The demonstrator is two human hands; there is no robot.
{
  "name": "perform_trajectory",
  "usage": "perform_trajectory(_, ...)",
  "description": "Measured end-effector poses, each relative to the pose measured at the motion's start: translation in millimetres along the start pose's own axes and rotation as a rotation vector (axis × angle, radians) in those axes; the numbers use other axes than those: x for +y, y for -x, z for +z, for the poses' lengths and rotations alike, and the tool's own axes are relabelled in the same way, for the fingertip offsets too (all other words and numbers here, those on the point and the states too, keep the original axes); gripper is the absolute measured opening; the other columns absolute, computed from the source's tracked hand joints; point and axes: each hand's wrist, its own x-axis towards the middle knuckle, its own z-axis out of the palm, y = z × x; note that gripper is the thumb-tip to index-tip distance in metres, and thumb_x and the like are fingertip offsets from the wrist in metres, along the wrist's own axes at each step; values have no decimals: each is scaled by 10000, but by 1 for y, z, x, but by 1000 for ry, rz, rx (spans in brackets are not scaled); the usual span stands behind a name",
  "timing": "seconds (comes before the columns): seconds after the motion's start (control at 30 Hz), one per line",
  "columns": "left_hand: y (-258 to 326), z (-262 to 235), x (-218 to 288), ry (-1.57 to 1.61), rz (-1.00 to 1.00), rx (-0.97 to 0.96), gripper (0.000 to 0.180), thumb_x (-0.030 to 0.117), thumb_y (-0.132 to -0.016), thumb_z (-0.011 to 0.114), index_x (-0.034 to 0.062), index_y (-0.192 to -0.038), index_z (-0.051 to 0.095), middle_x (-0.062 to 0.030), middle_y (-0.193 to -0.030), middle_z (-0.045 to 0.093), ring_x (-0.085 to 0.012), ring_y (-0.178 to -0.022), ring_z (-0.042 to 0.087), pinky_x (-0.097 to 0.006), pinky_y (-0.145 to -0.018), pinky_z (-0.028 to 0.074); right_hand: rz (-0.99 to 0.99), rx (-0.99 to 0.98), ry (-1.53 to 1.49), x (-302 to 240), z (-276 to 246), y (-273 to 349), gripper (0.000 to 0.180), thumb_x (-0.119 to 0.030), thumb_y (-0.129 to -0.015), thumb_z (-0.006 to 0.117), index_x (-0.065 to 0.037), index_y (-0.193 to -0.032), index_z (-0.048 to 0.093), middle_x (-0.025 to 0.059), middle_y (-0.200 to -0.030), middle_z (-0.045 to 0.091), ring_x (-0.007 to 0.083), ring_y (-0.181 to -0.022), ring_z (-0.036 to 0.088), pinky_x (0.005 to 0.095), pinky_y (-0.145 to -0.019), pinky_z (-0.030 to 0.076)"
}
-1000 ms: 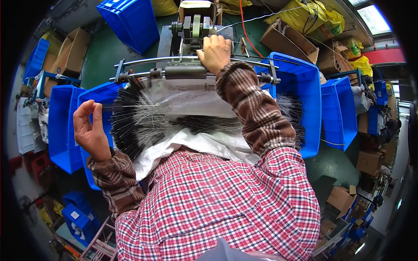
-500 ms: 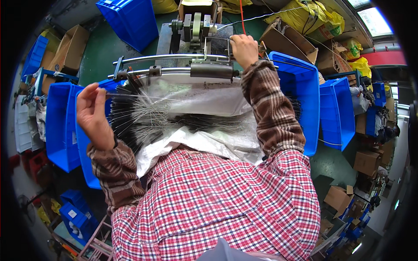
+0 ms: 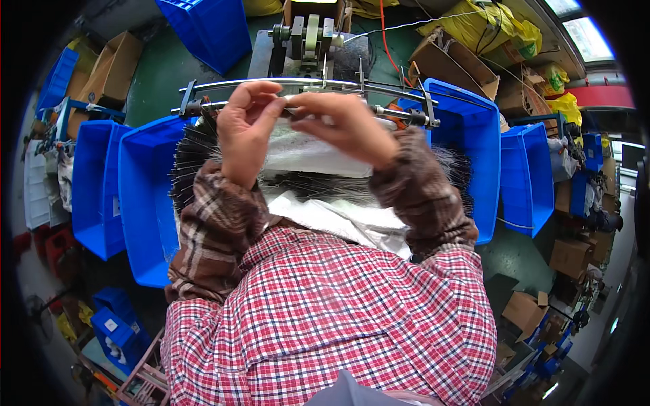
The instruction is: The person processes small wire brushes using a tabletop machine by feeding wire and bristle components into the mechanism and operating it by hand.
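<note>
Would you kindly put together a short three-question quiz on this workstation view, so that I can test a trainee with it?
1. True or false: the left hand and the right hand are close together, near the metal rods.

2. What colour is the cloth between the checked garment and the thin wires?
A) green
B) white
C) yellow

3. Which of the person's two hands looks more blurred?

Key: 1. True. 2. B. 3. The right hand.
</note>
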Motion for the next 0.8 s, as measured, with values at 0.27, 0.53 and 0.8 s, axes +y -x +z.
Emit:
perform_trajectory(0.27,-7,-93,-30,-1180,279,55,410,117,-830,671,55,-1223,573,-149,-1150,583,-301,-1046,585,-391,-909,462,43,220,904,110,-31,-35,108,-92,-787,578,-101,-852,664,76,-759,632,259,-757,608,392,-696,460)
perform_trajectory(0.53,17,-130,-42,-1348,-32,-6,242,191,-814,688,93,-1033,656,-57,-1003,646,-265,-984,586,-405,-850,443,128,179,1199,148,-32,-49,214,-144,-827,555,-177,-960,719,11,-841,626,214,-886,561,379,-788,389)
perform_trajectory(0.8,21,-134,-32,-1332,40,-7,134,160,-794,688,104,-914,671,-31,-918,656,-245,-960,589,-398,-875,409,105,200,1178,152,-32,-49,237,-136,-809,568,-193,-977,725,-6,-852,624,207,-892,551,376,-781,385)
